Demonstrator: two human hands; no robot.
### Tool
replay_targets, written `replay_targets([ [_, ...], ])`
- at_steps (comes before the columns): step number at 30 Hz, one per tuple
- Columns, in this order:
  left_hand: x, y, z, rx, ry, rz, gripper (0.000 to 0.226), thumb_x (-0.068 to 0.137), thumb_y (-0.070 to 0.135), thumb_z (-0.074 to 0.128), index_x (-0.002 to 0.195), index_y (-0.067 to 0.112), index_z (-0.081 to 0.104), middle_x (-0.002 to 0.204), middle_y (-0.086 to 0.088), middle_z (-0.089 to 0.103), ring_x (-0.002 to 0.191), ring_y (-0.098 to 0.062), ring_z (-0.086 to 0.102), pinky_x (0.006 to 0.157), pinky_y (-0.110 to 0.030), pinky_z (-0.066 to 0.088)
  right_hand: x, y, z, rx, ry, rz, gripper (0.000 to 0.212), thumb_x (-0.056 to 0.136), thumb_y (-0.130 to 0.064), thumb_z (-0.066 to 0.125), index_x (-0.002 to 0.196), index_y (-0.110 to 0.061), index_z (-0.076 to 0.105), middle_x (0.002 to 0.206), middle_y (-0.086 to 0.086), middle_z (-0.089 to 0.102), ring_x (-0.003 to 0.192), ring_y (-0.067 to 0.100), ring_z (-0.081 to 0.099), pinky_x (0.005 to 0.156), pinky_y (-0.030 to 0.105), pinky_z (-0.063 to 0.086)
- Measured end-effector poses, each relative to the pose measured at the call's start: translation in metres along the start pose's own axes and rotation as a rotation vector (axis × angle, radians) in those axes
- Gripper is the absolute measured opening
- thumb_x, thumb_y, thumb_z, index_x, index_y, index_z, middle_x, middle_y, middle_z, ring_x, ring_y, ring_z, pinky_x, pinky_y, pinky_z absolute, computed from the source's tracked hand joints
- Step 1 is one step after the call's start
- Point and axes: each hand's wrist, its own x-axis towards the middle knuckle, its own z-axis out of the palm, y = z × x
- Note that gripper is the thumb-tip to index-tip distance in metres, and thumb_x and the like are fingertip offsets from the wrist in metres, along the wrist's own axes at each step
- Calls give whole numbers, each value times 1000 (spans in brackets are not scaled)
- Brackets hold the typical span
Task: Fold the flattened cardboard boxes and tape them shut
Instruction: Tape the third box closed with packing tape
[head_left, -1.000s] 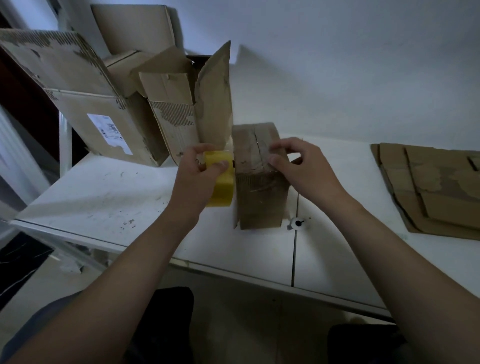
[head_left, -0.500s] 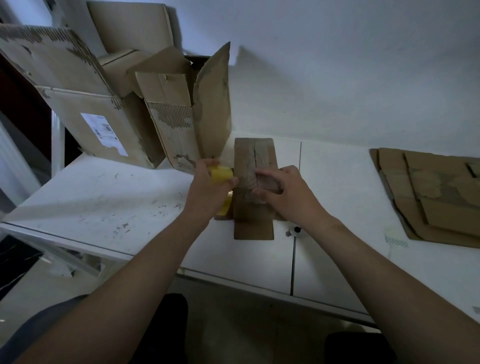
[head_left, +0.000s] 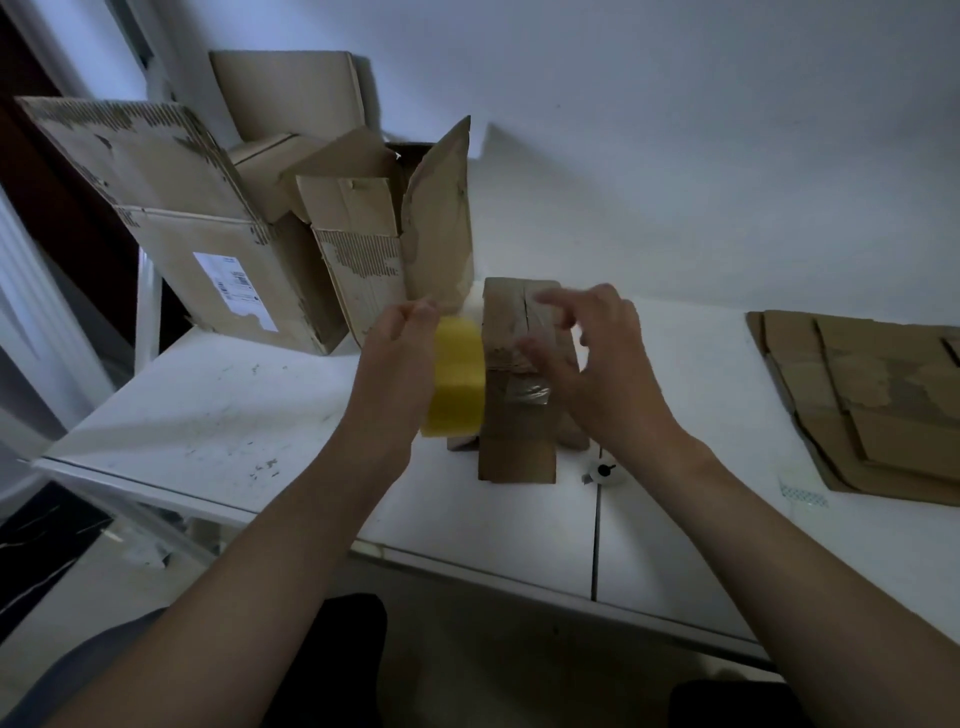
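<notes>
Left hand (head_left: 400, 364): clenching round the yellow tape roll (head_left: 457, 384), fingers curling over its far edge, holding it upright against the left face of the small cardboard box (head_left: 519, 447)

Right hand (head_left: 602, 379): grasping nothing. Its fingers are hanging loosely spread and blurred over the box top, with the thumb seeming to be touching the near upper edge

Small cardboard box: standing on the white table (head_left: 234, 405) between the two hands. Its top flaps are lying shut with a seam running down the middle, and its lower flaps are splaying out at the base

Strip of tape (head_left: 524, 397) – glossy, lying across the box's front face just below the thumb

Labelled box (head_left: 197, 249) and torn open box (head_left: 363, 270): standing side by side at the back left, flaps sticking up

Flattened cardboard stack (head_left: 883, 405): lying on the table at the far right, well apart from the small box

Small white round object (head_left: 602, 472) – dark at its centre, sitting just right of the box's base; what it is cannot be told

Scrap of patterned tape (head_left: 802, 493): lying beside the stack's near corner
</notes>
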Motion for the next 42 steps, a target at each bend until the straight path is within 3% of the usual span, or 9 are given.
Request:
replay_targets([
  [3, -11, 13, 9, -117, -64, 52, 12, 99, 47, 52, 99, 37, 57, 122, -7, 60, 108, -28, 62, 91, -48, 55, -11, -33, -11, 273, -12, 5, 74, 76, -67, 70, 134, -35, 36, 103, -10, 58, 95, 9, 56, 76, 17, 44],
  [6, -17, 15, 19, -120, -125, 43, 10, 101, 40, 53, 101, 33, 59, 120, -5, 60, 101, -21, 63, 76, -34, 56, -15, -40, -16, 336, -52, 80, 85, 75, -43, 84, 140, -30, 30, 95, -13, 62, 85, 6, 64, 72, 16, 52],
  [10, -23, 8, 24, -45, -118, 92, 27, 102, 36, 53, 123, 24, 64, 115, 4, 61, 103, -16, 61, 78, -28, 57, -18, -32, -31, 458, -40, 148, 63, 83, -19, 81, 130, -33, 41, 84, -7, 72, 74, 9, 68, 70, 16, 53],
  [16, -19, 6, 31, 212, -75, 220, 20, 91, 36, 69, 104, 22, 66, 91, 10, 64, 83, -7, 60, 54, -4, 43, -22, -23, -52, 444, -124, 100, 35, 92, -15, 71, 111, -39, 55, 91, -3, 72, 68, 14, 63, 62, 24, 50],
  [22, -18, 8, 35, 178, -157, 156, 23, 91, 27, 70, 112, 18, 73, 90, 14, 66, 83, -4, 62, 52, -4, 45, -26, -13, -66, 443, -120, 68, 26, 93, -12, 69, 100, -36, 63, 88, -7, 72, 61, 13, 54, 61, 27, 46],
  [25, -18, 8, 38, 111, -160, 138, 9, 90, 21, 72, 98, 21, 74, 84, 13, 68, 71, 7, 63, 53, -4, 44, -28, -7, -72, 440, -103, 29, 21, 91, -15, 72, 96, -34, 66, 88, -14, 68, 68, 16, 54, 62, 30, 46],
  [29, -13, 6, 37, 116, -148, 145, 4, 89, 24, 73, 93, 24, 74, 81, 17, 69, 66, 14, 62, 64, -13, 49, -30, -3, -82, 261, -230, -6, 58, 67, -35, 92, 110, -48, 57, 103, -16, 57, 89, 9, 58, 66, 22, 51],
  [33, -7, 3, 27, 41, -42, 102, 15, 89, 27, 73, 102, 21, 76, 79, 12, 70, 70, 1, 62, 69, -21, 51, -24, 11, -90, 126, -288, -52, 61, 70, -47, 85, 116, -52, 45, 103, -22, 52, 91, 4, 57, 69, 16, 49],
  [42, 8, -21, 1, -72, 89, 2, 3, 91, 28, 71, 94, 29, 71, 107, 5, 65, 99, -16, 54, 88, -36, 50, -12, 68, -105, -143, -322, -123, 33, 78, -35, 85, 108, -43, 72, 102, -13, 52, 95, 6, 53, 71, 8, 35],
])
